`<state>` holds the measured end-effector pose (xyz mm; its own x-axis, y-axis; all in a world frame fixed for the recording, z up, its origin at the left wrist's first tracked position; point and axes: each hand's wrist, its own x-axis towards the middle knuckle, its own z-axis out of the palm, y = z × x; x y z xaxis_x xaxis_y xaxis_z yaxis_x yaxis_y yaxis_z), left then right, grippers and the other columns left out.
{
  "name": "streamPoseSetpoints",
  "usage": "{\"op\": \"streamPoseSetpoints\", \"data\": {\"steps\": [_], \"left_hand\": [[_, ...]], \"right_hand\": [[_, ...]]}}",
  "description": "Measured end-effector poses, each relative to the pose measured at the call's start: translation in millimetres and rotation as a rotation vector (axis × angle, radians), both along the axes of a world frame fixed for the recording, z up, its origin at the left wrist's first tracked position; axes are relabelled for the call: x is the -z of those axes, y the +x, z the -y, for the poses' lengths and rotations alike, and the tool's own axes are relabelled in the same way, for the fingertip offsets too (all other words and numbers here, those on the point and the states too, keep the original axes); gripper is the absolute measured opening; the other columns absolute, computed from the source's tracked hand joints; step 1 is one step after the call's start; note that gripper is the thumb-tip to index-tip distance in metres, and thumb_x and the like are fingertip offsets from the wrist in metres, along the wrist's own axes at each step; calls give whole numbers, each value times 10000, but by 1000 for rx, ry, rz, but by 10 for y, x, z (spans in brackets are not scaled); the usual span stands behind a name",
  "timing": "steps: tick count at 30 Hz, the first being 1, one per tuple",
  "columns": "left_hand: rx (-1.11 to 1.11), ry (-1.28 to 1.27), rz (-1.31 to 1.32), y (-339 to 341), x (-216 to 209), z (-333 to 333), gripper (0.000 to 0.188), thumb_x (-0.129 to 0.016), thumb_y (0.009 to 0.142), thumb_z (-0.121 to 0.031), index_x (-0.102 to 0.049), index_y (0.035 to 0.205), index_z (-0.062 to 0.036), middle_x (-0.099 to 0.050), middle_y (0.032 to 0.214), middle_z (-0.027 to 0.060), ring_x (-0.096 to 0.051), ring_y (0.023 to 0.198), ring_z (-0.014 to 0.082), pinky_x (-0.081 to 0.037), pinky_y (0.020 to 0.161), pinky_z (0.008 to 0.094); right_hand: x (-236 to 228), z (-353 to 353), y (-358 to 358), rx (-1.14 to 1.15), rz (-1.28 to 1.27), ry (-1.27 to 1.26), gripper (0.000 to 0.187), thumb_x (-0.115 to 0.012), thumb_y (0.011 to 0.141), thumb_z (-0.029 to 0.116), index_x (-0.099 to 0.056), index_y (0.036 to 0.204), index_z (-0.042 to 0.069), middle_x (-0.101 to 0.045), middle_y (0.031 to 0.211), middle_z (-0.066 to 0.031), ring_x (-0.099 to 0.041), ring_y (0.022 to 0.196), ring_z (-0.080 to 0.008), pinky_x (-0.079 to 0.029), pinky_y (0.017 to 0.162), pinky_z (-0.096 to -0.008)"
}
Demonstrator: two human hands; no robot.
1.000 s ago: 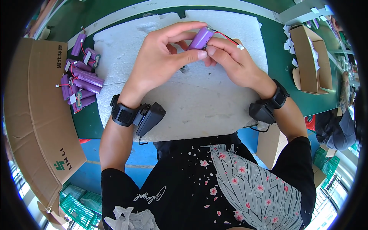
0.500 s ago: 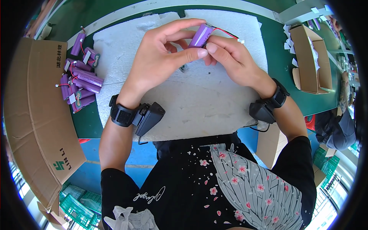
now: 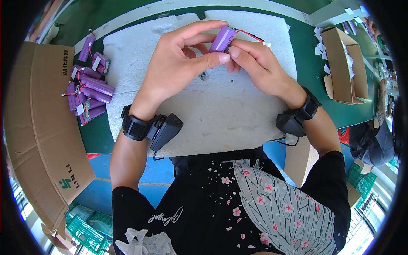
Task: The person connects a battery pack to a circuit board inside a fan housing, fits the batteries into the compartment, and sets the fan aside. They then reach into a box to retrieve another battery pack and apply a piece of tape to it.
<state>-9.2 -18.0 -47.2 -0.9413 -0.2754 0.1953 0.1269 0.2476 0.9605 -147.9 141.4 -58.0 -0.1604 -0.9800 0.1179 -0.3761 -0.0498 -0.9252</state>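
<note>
Over the far part of a white foam sheet (image 3: 204, 127), a purple cylindrical battery cell (image 3: 221, 40) is held tilted between my two hands. My left hand (image 3: 176, 61) grips it, thumb on the near side and index finger reaching across the top end. My right hand (image 3: 255, 61) is closed at the cell's lower right side, thumb and fingertips pinched together there; what lies between those fingertips is hidden. From the top end a red and black wire pair runs right to a small white connector (image 3: 267, 44).
More purple battery cells (image 3: 95, 85) with wires lie piled at the left. Beside them stands a large cardboard box (image 3: 42, 127). A smaller open cardboard box (image 3: 346, 68) holding white paper is at the right on the green table (image 3: 306, 55). White paper scraps lie near it.
The battery cell has tilted very slightly in my fingers. Both hands stay in nearly the same place.
</note>
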Motion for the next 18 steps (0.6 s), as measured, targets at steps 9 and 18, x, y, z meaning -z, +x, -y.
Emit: {"op": "streamPoseSetpoints", "data": {"steps": [9,18], "left_hand": [[4,-14,-1,-6,4,7,486,-773,788,-186,-609,1242,-124,-716,991,45,-560,709,43,-391,566,191],[-16,-47,29,-24,-1,-13,509,-788,769,-178,-609,1242,-116,-716,988,41,-545,707,27,-369,557,188]], "right_hand": [[-10,-1,13,21,0,21,301,-388,1027,226,-584,984,2,-556,798,-46,-530,738,-124,-438,684,-260],[-28,-2,-2,40,20,30,264,-412,1007,170,-587,972,-24,-574,821,-59,-552,726,-132,-466,685,-274]]}}
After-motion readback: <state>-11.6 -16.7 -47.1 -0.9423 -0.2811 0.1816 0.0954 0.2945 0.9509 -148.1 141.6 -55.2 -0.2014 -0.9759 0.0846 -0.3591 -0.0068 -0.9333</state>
